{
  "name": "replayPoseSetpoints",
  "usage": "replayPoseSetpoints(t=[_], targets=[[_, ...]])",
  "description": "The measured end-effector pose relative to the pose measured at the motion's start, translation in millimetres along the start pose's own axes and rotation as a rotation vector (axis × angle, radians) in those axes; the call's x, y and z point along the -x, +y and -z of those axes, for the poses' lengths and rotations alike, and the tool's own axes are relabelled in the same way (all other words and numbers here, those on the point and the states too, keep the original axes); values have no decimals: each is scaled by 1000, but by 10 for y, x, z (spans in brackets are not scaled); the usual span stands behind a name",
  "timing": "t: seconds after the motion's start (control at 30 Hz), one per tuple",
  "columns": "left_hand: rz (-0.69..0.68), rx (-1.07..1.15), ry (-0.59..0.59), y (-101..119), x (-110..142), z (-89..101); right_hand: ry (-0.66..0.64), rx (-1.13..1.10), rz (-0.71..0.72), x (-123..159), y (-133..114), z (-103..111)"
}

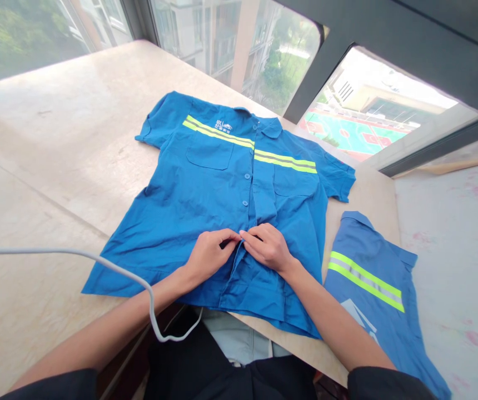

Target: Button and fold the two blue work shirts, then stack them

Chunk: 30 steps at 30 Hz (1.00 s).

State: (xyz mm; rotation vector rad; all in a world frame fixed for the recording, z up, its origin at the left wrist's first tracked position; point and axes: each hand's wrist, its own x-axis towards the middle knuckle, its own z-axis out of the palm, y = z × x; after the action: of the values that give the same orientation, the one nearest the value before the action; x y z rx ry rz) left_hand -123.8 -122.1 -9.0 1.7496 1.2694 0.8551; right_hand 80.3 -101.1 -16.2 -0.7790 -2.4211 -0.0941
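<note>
The one view looks forward and down from the person's head, close above the bare left hand (209, 255) and bare right hand (269, 248), taking in both forearms. Below and around the hands it covers the blue short-sleeved cloth shirt (205, 189); beyond them it reaches the dark grey metal window frame (326, 78).

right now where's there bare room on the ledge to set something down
Widest patch: the ledge left of the big shirt, between the window and the cable. A thinner strip runs between shirt and window. Crowded: the right, with the small shirt near the wall, and the shirt front, under left hand and right hand.
</note>
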Motion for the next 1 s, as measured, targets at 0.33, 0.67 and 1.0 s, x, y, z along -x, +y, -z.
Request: replayPoseSetpoints(t=[0.33, 0.67, 1.0], targets=[[25, -78, -34, 26, -59, -4, -69, -64, 2, -7, 38, 4], [269, 116, -70, 88, -239, 91, -16, -109, 15, 3, 76, 13], [403, 405, -116, 41, -238, 122, -49, -56, -4, 19, 50, 8]])
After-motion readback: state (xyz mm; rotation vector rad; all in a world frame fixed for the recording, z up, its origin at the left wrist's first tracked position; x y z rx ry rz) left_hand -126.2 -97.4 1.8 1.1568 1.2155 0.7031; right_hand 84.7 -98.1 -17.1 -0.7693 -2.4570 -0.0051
